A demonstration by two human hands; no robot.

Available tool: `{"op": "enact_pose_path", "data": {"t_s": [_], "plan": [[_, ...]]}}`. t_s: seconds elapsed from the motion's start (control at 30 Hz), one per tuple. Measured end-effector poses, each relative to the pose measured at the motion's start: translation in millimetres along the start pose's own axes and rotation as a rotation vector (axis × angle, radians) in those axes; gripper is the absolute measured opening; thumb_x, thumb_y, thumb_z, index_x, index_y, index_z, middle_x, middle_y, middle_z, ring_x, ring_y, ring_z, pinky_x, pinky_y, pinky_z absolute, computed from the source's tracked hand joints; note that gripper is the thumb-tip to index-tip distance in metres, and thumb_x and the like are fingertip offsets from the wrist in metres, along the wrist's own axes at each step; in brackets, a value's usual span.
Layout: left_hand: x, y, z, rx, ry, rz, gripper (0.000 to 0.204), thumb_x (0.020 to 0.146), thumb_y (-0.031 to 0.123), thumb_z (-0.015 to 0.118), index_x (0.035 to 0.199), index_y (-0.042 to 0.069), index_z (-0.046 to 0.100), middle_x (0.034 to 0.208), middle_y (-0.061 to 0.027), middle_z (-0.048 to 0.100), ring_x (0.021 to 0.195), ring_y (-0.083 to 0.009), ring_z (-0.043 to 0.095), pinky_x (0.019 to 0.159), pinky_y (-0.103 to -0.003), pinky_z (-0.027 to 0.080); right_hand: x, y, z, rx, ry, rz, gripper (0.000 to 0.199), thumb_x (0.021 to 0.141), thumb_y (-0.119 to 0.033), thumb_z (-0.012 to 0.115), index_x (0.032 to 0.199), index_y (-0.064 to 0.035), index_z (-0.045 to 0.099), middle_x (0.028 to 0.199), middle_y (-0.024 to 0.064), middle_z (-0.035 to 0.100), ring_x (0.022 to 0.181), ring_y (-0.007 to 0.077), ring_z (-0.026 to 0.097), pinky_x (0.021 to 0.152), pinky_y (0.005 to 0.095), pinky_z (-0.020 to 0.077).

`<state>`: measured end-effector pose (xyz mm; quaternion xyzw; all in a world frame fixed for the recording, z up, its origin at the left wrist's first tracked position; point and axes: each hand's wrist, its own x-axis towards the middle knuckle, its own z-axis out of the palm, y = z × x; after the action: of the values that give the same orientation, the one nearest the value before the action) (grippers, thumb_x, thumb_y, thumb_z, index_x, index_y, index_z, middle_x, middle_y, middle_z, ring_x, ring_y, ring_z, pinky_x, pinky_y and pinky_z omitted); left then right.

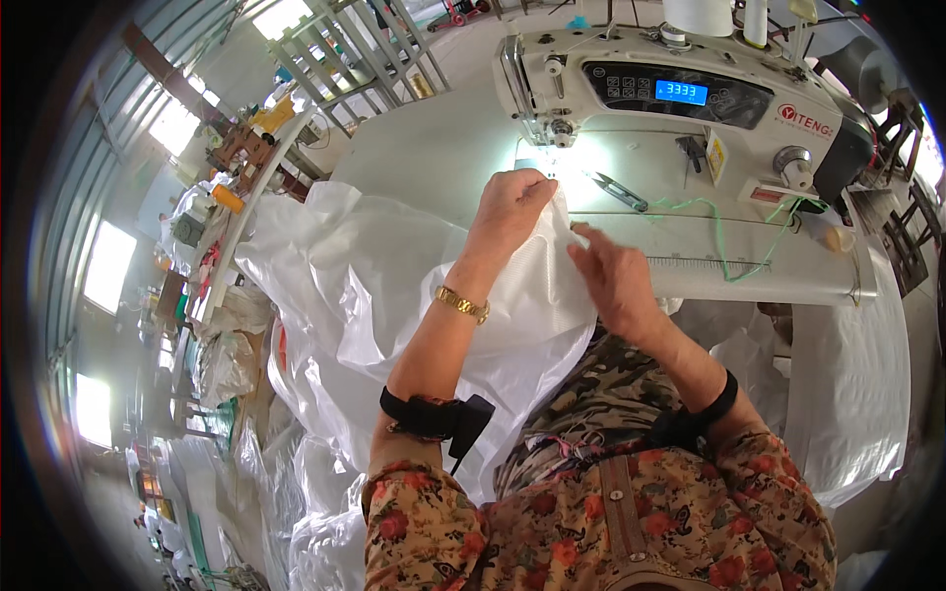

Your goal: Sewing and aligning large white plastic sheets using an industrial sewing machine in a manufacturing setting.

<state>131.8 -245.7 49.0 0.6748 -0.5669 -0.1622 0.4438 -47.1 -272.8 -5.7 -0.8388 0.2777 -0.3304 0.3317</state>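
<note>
A large sheet of white, shiny woven plastic fabric (394,286) lies over the left of the sewing table and hangs down over my lap. My left hand (512,207) is closed on its upper edge, just in front of the lit needle area of the sewing machine (650,89). My right hand (616,281) is beside the fabric's right edge, slightly blurred, its fingers bent and apart with nothing visible in them. Whether a fingertip touches the fabric I cannot tell. The needle tip is lost in the glare.
Thread snips (621,193) lie on the table right of the needle. A loose green thread (724,236) trails across the tabletop past a printed ruler strip (705,263). Thread cones (698,16) stand behind the machine. A cluttered bench (246,177) and metal rack (345,59) are farther left.
</note>
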Motion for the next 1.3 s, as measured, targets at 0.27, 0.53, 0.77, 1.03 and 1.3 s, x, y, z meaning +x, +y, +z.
{"op": "enact_pose_path", "data": {"t_s": [0.27, 0.53, 0.77, 1.03, 1.3], "plan": [[9, 7, -2, -0.002, -0.003, 0.097, 0.032, 0.089, 0.022, 0.065, 0.080, -0.009, 0.062, 0.059, -0.0116, 0.049, 0.056, -0.0133, 0.041, 0.052, -0.034, 0.038, 44, 24, 22, 0.995, -0.068, 0.259, 0.039, 0.100, -0.035, 0.053, 0.085, -0.0016, 0.065, 0.066, -0.0035, 0.056, 0.063, 0.0061, 0.047, 0.059, 0.0274, 0.0431], [26, 4, -19, -0.021, -0.184, -0.108, 0.035, 0.091, 0.028, 0.065, 0.078, -0.005, 0.064, 0.061, 0.0058, 0.043, 0.059, -0.0051, 0.036, 0.051, -0.027, 0.031, 51, 8, 14, 0.192, 0.115, 0.043, 0.026, 0.096, -0.022, 0.058, 0.080, -0.0015, 0.060, 0.059, 0.0065, 0.057, 0.054, 0.0196, 0.054, 0.054, 0.0314, 0.0442], [42, -32, -5, 0.132, -0.193, -0.187, 0.041, 0.087, 0.034, 0.066, 0.075, -0.005, 0.062, 0.060, 0.0011, 0.045, 0.058, -0.0082, 0.038, 0.052, -0.028, 0.033, 51, 8, 29, -0.487, 0.023, -0.165, 0.036, 0.091, -0.007, 0.052, 0.123, 0.0101, 0.050, 0.075, 0.0189, 0.066, 0.066, 0.0310, 0.067, 0.059, 0.0399, 0.0502], [52, -45, 11, 0.306, -0.197, -0.001, 0.036, 0.083, 0.031, 0.066, 0.082, -0.005, 0.066, 0.070, -0.0168, 0.062, 0.067, -0.0254, 0.058, 0.068, -0.038, 0.047, 66, 12, 24, -0.644, -0.149, -0.058, 0.041, 0.081, -0.001, 0.055, 0.121, 0.0113, 0.051, 0.084, 0.0198, 0.067, 0.072, 0.0337, 0.068, 0.065, 0.0402, 0.0534], [68, -71, 21, 0.331, -0.186, -0.098, 0.028, 0.082, 0.024, 0.068, 0.092, -0.002, 0.070, 0.089, -0.0206, 0.069, 0.091, -0.0324, 0.066, 0.084, -0.039, 0.050, 88, 68, 15, -0.268, 0.016, -0.320, 0.020, 0.087, -0.007, 0.056, 0.102, -0.0036, 0.068, 0.099, 0.0141, 0.066, 0.091, 0.0317, 0.064, 0.079, 0.0419, 0.0505]]}}
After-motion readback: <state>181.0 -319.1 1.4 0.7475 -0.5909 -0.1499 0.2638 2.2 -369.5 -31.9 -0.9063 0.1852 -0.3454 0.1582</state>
